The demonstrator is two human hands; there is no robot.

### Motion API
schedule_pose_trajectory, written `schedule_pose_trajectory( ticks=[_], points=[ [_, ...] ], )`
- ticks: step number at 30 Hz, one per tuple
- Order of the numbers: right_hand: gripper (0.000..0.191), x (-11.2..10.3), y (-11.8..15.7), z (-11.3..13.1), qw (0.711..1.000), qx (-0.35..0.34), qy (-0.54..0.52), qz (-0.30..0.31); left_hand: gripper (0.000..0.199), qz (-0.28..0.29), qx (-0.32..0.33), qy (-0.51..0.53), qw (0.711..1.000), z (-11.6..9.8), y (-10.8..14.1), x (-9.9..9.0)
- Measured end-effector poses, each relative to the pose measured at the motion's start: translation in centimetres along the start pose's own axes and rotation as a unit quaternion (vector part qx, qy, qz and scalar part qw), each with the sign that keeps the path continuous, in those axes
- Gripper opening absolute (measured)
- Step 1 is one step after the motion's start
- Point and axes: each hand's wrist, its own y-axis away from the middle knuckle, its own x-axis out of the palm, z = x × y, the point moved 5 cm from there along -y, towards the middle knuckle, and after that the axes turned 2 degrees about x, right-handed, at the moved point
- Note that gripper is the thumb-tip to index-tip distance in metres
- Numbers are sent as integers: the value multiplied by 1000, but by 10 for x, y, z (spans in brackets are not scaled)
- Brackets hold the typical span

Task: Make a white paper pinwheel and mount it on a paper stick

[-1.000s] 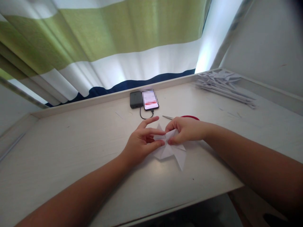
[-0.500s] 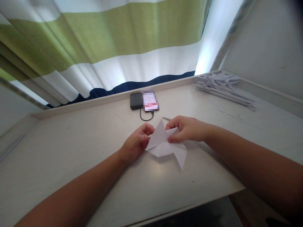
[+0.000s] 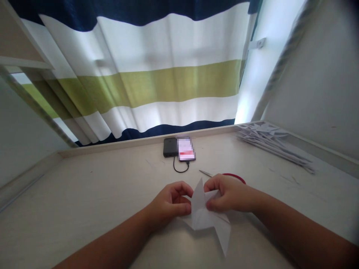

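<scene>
The right hand (image 3: 228, 192) has a firm pinch on a folded white paper (image 3: 202, 220), its thumb lying on top near the middle of the folds and its index finger bent at the far edge. The paper sits between the two hands, one flap standing up and another pointing down toward the person's body. The left hand (image 3: 169, 203) is half curled, thumb and fingertips up against the left side of that raised flap; from here I can't tell whether they actually grip it.

Just beyond the right hand lie scissors (image 3: 206, 173) with a red handle, partly hidden by the hand. Farther out, ahead of both hands, a phone (image 3: 186, 148) rests beside a black power bank (image 3: 170, 147), a short dark cable (image 3: 181, 172) curving near them. Well off to the right hand's far right, white paper strips (image 3: 273, 144) are heaped on the worktop (image 3: 112, 201).
</scene>
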Motion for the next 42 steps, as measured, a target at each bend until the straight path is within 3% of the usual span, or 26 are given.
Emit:
schedule_pose_trajectory(
  ticks=[5, 13, 23, 31, 37, 42],
  points=[
    [19, 1, 0, 1, 1000, 5, 25, -4, 40, 9, -21, -11, 1000, 1, -1, 3],
    [20, 2, 1, 6, 998, -1, 61, -2, 33, -65, -56, -88, 992, -2, -3, 6],
    [27, -4, 3, 5, 998, -12, 55, -31, 31, -63, -62, -88, 992, -3, -3, 8],
    [23, -4, 0, 3, 999, -19, 38, -27, 48, -125, 31, -126, 984, -11, 0, 7],
    [25, -7, -1, 2, 998, -16, 41, -34, 15, -106, 112, -235, 960, -20, 4, 11],
    [25, -7, -2, 1, 998, -13, 58, -33, 11, -102, 135, -279, 945, -23, 4, 11]
  ],
)
